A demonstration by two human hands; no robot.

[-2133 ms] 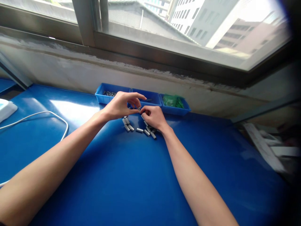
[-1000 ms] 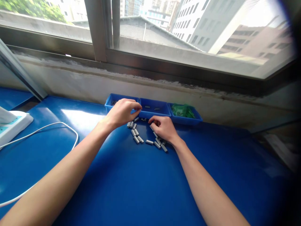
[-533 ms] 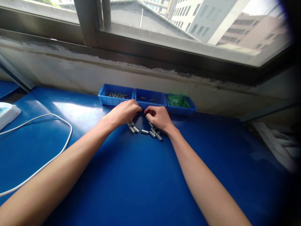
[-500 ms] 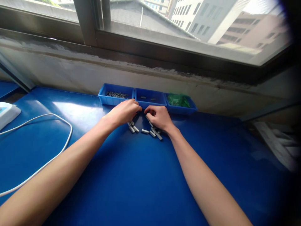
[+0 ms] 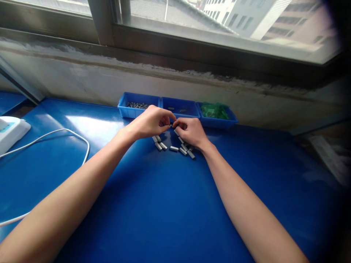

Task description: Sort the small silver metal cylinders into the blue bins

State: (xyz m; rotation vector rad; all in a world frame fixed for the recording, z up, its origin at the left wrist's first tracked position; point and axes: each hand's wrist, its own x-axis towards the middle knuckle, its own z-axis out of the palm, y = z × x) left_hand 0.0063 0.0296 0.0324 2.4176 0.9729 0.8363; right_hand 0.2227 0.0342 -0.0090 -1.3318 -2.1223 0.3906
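Note:
My left hand (image 5: 155, 122) is closed in a pinch, with the end of a small grey metal piece (image 5: 170, 126) showing at its fingertips. My right hand (image 5: 192, 130) sits right beside it, fingers curled and their tips close to the same piece; whatever they grip is hidden. Several short grey metal bars lie on the blue table under and in front of the hands: a left cluster (image 5: 158, 146), a single bar (image 5: 173, 148) in the middle and a right cluster (image 5: 191, 154). Some bars are partly covered by my right hand.
Behind the hands stand three joined blue bins: the left bin (image 5: 126, 111) holds small metal parts, the middle bin (image 5: 179, 103) a few bars, the right bin (image 5: 219, 123) green bags (image 5: 215, 110). A white cable (image 5: 87, 146) and white power strip (image 5: 16, 131) lie left.
My two hands have come together, and a metal piece now shows at my left fingertips. The whole view has shifted slightly. The bars on the table look unmoved.

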